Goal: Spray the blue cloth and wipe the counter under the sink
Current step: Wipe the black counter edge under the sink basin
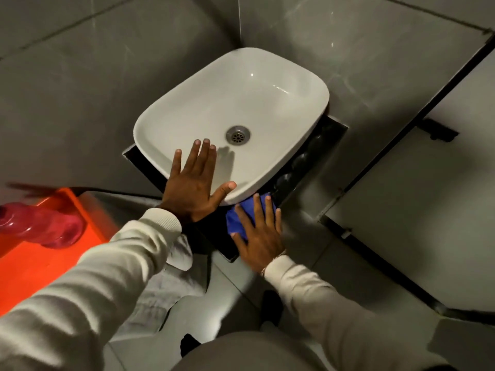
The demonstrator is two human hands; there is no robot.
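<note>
right hand (258,231) flat, pressing blue cloth (242,216) on black counter (214,236) | left hand (194,183) spread on sink (267,76) rim, empty | risk: cloth snags under basin (tight gap)

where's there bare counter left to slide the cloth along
Free: the black counter strip along the white basin's right side. Crowded: the front corner, where the right hand presses the blue cloth and the left hand rests on the basin's rim.

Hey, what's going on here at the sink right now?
A person is wiping the dark counter under a white sink. The right hand presses a blue cloth flat on the counter at the sink's near corner. The left hand rests open on the sink's rim. A pink bottle lies on an orange surface to the left.
</note>
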